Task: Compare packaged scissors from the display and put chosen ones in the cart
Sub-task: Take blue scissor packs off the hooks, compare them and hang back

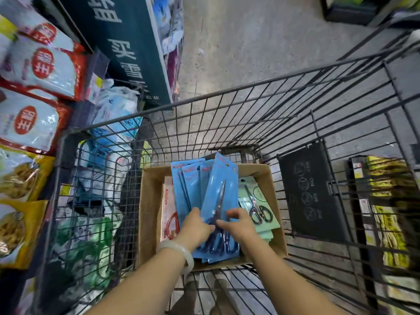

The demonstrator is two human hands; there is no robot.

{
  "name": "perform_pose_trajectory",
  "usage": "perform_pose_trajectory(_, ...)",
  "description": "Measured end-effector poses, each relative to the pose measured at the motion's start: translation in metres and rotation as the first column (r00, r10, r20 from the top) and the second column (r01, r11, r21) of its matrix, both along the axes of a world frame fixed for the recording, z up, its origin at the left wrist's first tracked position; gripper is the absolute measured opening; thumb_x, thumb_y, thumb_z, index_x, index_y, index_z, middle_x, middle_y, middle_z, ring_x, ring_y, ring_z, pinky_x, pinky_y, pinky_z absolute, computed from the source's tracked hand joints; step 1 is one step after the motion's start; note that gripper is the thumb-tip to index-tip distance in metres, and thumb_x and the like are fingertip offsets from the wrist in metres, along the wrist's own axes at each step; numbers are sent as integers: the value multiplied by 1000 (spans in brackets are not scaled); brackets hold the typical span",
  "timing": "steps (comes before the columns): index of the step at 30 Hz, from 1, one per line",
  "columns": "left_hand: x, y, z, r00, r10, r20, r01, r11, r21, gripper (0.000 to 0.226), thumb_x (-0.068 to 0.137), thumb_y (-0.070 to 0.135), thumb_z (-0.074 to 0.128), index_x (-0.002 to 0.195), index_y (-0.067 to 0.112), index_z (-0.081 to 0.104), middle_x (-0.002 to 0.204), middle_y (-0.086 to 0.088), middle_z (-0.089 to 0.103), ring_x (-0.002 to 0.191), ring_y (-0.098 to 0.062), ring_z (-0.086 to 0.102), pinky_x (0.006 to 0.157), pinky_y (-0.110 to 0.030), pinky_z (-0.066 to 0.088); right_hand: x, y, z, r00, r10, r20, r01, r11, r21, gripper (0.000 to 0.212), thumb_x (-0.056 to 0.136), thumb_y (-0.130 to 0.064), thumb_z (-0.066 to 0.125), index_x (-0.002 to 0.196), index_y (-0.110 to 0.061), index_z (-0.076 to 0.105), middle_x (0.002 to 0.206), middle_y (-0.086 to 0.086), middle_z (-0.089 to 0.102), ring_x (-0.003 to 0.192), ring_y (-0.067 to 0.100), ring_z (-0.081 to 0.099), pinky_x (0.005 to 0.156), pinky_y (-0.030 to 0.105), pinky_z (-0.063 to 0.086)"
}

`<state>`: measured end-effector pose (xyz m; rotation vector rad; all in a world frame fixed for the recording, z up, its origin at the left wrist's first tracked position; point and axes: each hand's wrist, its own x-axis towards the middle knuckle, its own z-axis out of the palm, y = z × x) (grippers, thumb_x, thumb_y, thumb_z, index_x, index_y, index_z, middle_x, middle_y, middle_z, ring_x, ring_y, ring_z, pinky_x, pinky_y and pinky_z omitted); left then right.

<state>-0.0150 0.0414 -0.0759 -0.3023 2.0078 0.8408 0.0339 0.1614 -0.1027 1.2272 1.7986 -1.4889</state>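
- In the wire cart [227,105], drawn up beside shelves of bagged goods [38,64], a cardboard box [261,172] is seen sitting on the basket floor, and every scissors pack in view is stacked inside it.
- Across the middle of the box a fan of blue carded scissors packs [193,185] is spread; a red-and-white pack [167,201] is wedged at the box's left side and a pale green pack [261,201] with black-handled scissors is laid at the right.
- On top of the fan, tilted, the uppermost blue pack [223,178] is being handled: dark-handled scissors are shown under a clear blister, the blades pointed away from the person and the hang tab at the far end.
- The pack is judged light and flat, its card stiff enough to lift by one edge but easily bent; the blister looks slick, so the bare card margins near the handles seem the better hold.
- The pack's left edge is gripped by the left hand [196,226], fingers curled round the card.
- Its right edge is pinched by the right hand [236,223], thumb and fingertips closed on the card.
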Motion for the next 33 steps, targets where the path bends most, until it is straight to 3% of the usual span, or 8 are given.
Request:
perform_pose_trajectory(2, -3, -5, 6, 997, 76, 17, -77, 996, 46, 39, 84, 8, 66, 118, 10, 48, 107, -6, 58, 97, -22, 57, 75, -25, 45, -3, -3, 6, 999, -6, -51, 4, 999, -40, 32, 81, -9, 70, 108, -9, 53, 106, 2, 57, 91, 15, 57, 62, 13, 44)
perform_pose_trajectory(6, -10, -28, 5, 959, 278, 58, -283, 954, 101, 49, 80, 2, 69, 125, 11, 52, 117, -8, 64, 107, -27, 60, 98, -41, 48, -15, -6, 12, 996, -35, -82, 29, 997, -75, 28, 86, -14, 65, 112, -11, 55, 113, 4, 60, 95, 17, 58, 69, 19, 47)
perform_pose_trajectory(10, -9, -55, -1, 900, 421, 110, -433, 892, 127, 41, 83, 0, 66, 123, 10, 56, 117, -9, 65, 103, -26, 61, 98, -42, 47, -12, 2, -1, 997, 80, 22, -83, 967, 242, 50, 83, -21, 67, 126, -10, 45, 126, 7, 52, 100, 21, 57, 75, 27, 46)
perform_pose_trajectory(15, -5, -71, -13, 889, 441, 124, -452, 887, 90, 32, 89, 13, 63, 120, 5, 60, 115, -12, 66, 102, -29, 63, 96, -42, 50, 2, -3, -20, 982, 150, 113, -168, 971, 173, 65, 70, -19, 80, 122, -8, 44, 117, 10, 61, 104, 26, 61, 89, 36, 52)
perform_pose_trajectory(19, 1, -74, -21, 902, 427, 64, -431, 900, 65, 33, 91, 11, 59, 123, 7, 55, 115, -9, 62, 98, -24, 58, 90, -34, 47, 0, -5, -26, 986, 127, 112, -147, 969, 196, 75, 63, -18, 84, 125, -9, 43, 118, 10, 61, 106, 28, 61, 91, 41, 53)
perform_pose_trajectory(22, 4, -73, -22, 894, 441, 80, -446, 892, 67, 36, 93, 11, 54, 129, 8, 53, 113, -9, 62, 103, -28, 60, 95, -41, 49, -4, -2, -25, 984, 115, 137, -142, 969, 201, 77, 57, -20, 87, 121, -10, 45, 116, 10, 61, 103, 29, 62, 86, 38, 55)
perform_pose_trajectory(26, 5, -75, -21, 860, 499, 109, -506, 861, 51, 31, 94, 8, 52, 125, 7, 54, 107, -10, 63, 104, -33, 62, 96, -47, 49, -7, 2, -21, 973, 115, 199, -161, 959, 232, 73, 52, -34, 88, 110, -7, 52, 114, 13, 57, 101, 30, 60, 87, 41, 54)
perform_pose_trajectory(33, 3, -81, 2, 819, 568, 78, -573, 814, 91, 30, 95, 15, 52, 123, 6, 55, 117, -14, 64, 104, -33, 62, 95, -48, 50, -5, 4, 16, 999, -34, 23, 35, 998, -49, 13, 82, -2, 67, 93, -8, 61, 96, 11, 66, 90, 28, 62, 87, 46, 54)
